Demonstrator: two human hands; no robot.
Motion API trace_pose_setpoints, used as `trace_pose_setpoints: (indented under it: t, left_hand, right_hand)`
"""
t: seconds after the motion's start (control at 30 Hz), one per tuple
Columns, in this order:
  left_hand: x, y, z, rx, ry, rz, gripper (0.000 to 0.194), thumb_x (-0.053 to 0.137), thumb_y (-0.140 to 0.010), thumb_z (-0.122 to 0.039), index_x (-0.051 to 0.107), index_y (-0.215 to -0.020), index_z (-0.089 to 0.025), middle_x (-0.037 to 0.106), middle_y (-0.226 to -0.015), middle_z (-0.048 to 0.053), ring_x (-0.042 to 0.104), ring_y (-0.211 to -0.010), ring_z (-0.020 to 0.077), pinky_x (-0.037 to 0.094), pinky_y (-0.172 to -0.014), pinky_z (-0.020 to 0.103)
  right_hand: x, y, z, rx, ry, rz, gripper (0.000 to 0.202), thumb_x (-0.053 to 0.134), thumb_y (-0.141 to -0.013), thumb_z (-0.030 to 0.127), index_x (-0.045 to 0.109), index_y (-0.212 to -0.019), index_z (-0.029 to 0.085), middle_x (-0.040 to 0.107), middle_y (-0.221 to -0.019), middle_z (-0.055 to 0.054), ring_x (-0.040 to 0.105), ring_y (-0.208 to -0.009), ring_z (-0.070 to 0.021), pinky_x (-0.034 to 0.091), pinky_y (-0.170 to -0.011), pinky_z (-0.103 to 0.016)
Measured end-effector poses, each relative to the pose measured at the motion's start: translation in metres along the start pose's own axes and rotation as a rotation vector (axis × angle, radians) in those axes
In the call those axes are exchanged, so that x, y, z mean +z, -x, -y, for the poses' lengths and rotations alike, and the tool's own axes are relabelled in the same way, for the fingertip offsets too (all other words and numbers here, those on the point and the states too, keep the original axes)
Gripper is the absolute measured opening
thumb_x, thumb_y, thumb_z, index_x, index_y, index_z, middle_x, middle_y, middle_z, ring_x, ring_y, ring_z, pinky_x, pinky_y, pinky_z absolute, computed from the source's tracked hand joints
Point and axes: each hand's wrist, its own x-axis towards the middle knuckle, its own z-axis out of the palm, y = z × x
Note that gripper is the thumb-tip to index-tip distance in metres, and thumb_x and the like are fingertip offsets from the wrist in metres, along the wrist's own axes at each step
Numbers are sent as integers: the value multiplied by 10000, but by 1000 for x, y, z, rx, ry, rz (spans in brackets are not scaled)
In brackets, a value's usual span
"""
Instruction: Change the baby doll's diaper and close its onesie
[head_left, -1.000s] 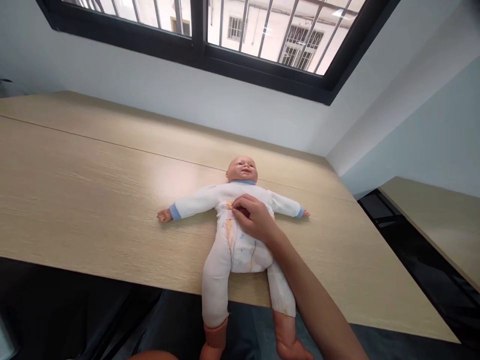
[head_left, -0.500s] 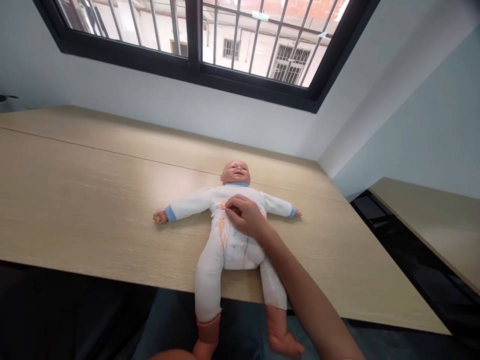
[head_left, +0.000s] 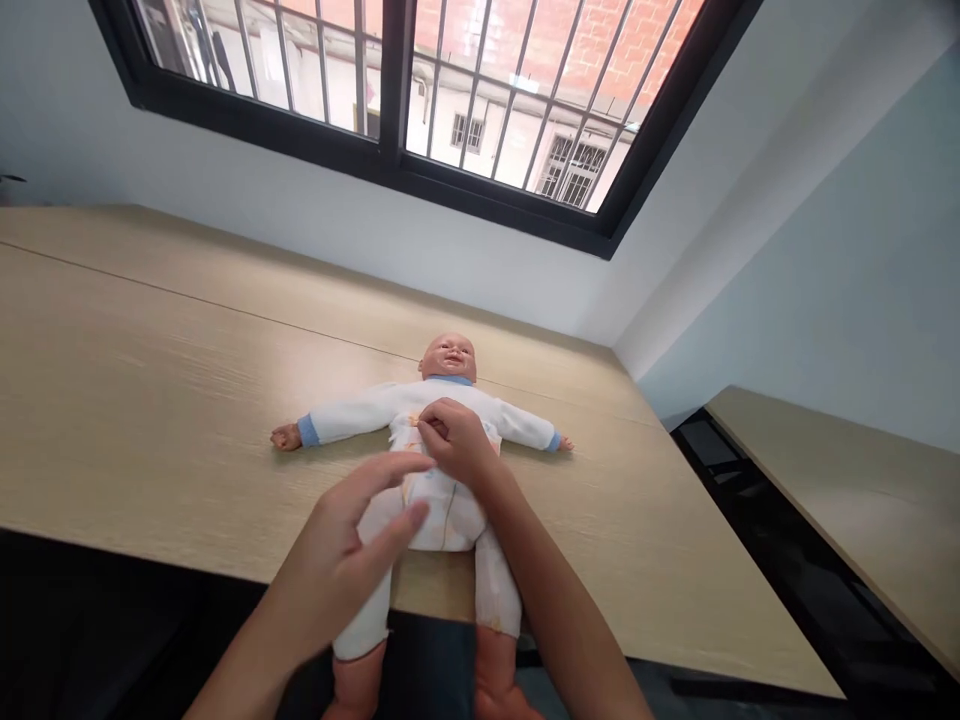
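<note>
Wood-grain table (head_left: 150,400), pale, dark seam (head_left: 210,300) along its length, soft sheen on top. Pale wall (head_left: 300,195) behind it. Black-framed window (head_left: 394,100) above, metal bars (head_left: 360,60) outside. Beyond: pale building (head_left: 510,140), orange-red brickwork (head_left: 645,60), bright daylight. Light bluish wall (head_left: 847,270) at right, second wood-grain tabletop (head_left: 840,490) below it, dark underneath. Floor too dark to make out.

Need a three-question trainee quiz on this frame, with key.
1. True or false: the doll lies face up on the table.
2. Which describes the left hand? A) clenched in a fist; B) thumb and fingers apart; C) out of view.
3. Fill in: the right hand is at the upper front of the doll's ____.

Key: 1. True. 2. B. 3. Diaper.
</note>
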Motion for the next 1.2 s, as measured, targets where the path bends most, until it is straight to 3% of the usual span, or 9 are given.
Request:
trace_pose_setpoints:
  t: [0.1,0.23,0.43,0.53,0.63,0.83,1.0,1.2]
  left_hand:
    - [7,-29,24,-62,11,52,448,611,-863,-537,657,-1181,-224,678,-1247,78,642,-1126,297,550,-939,422]
    - [10,-40,52,-35,-9,77,458,589,-885,-518,608,-1214,-200,650,-1281,96,636,-1137,274,540,-943,392]
    - [13,-66,41,130,-242,17,407,537,-915,-455,598,-1206,-177,644,-1231,112,614,-1131,286,505,-958,422]
    - [23,-83,32,244,-356,38,366,520,-925,-401,597,-1198,-169,636,-1214,117,592,-1149,288,473,-998,435]
    - [35,-93,33,351,-449,65,384,527,-923,-369,568,-1251,-174,610,-1262,120,557,-1199,295,451,-1030,440]
    - [44,-98,48,367,-556,126,434,552,-916,-375,535,-1300,-173,566,-1353,126,513,-1261,303,418,-1076,449]
    - [39,-99,48,346,-540,141,369,540,-920,-346,562,-1255,-192,581,-1334,96,526,-1249,278,415,-1080,424]
    - [37,-99,53,338,-449,136,322,513,-939,-348,579,-1221,-206,597,-1301,87,538,-1237,256,423,-1069,404]
  right_hand:
    - [-2,-2,-3,32,8,-98,146,503,-883,227,561,-751,212,612,-757,-24,537,-738,-175,423,-705,-284]
    - [-19,2,-17,169,21,-313,183,499,-885,278,561,-728,206,627,-739,-25,553,-721,-178,425,-696,-292]
    - [-51,21,-44,401,-114,-384,194,554,-813,342,583,-707,182,575,-652,-3,521,-627,-161,399,-587,-272]
    - [-59,31,-53,468,-195,-338,223,594,-801,374,595,-715,168,557,-644,2,497,-613,-147,385,-571,-265]
    - [-64,41,-59,519,-333,-188,243,644,-797,394,629,-792,151,595,-709,-10,524,-653,-146,410,-599,-265]
    - [-71,62,-63,507,-538,11,269,742,-783,390,657,-890,158,647,-864,-30,576,-760,-151,459,-685,-269]
    - [-67,74,-73,557,-678,-2,259,764,-738,321,653,-913,165,632,-832,-8,544,-672,-120,441,-616,-252]
    - [-58,78,-78,610,-626,-122,130,657,-676,195,624,-795,156,625,-732,2,524,-606,-115,418,-562,-248]
